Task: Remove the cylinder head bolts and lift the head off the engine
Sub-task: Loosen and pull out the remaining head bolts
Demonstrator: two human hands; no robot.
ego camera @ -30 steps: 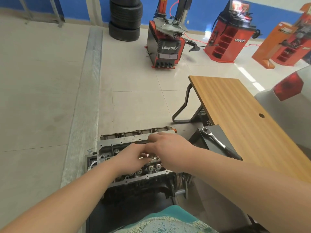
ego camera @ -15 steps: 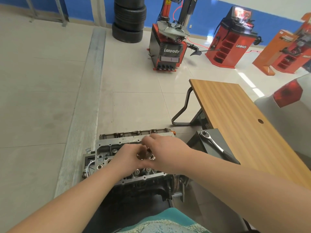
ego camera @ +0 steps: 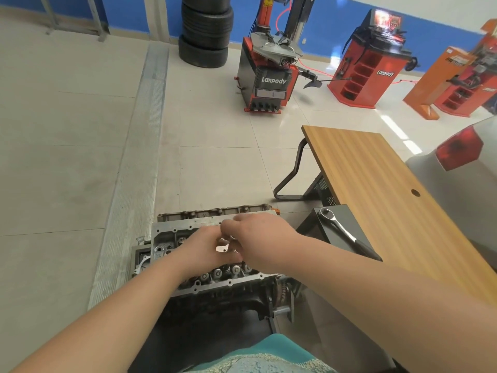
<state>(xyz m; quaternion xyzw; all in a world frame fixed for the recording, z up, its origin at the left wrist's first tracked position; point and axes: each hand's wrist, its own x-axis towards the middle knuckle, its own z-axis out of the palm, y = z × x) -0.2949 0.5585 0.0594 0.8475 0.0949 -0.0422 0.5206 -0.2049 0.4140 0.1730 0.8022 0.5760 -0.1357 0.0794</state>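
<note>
A grey aluminium cylinder head [ego camera: 172,239] sits on the dark engine block [ego camera: 228,300] low in the middle of the view. Both hands hover over the head's centre, fingertips almost touching. My left hand [ego camera: 201,251] and my right hand [ego camera: 258,238] pinch at something small and shiny [ego camera: 225,242] between them; whether it is a bolt I cannot tell. Valve springs [ego camera: 226,270] show along the near edge of the head.
A ratchet wrench [ego camera: 341,230] lies on a black box [ego camera: 322,224] right of the engine. A wooden table [ego camera: 390,200] stands further right, a white car [ego camera: 462,168] beyond it. Tyre machines [ego camera: 271,79] and stacked tyres [ego camera: 205,30] stand at the far wall.
Both hands stay over the middle of the head, shifting only slightly. The camera has drifted, so the scene sits a little differently in the frame.
</note>
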